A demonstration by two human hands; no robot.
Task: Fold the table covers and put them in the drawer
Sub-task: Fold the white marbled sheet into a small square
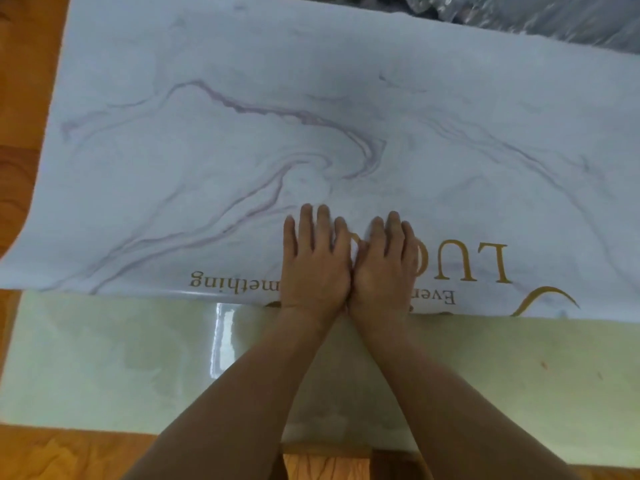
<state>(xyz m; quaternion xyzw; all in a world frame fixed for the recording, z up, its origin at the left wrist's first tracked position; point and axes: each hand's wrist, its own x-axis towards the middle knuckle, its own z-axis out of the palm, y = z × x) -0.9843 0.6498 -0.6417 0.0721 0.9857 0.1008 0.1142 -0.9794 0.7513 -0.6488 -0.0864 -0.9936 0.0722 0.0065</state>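
A large white table cover (242, 140) with purple marble veins and gold lettering lies spread across the table, its printed side up. Below its near edge shows a glossy pale yellow-green sheet (104, 358), either the cover's other layer or a second cover; I cannot tell which. My left hand (315, 261) and my right hand (384, 265) lie side by side, palms down with fingers straight, pressing flat on the white cover just above its near edge, over the gold letters.
Wooden table (20, 98) shows at the left and along the bottom (69, 455). A crumpled clear plastic sheet (554, 19) lies at the top right beyond the cover. The cover's left end curls up slightly.
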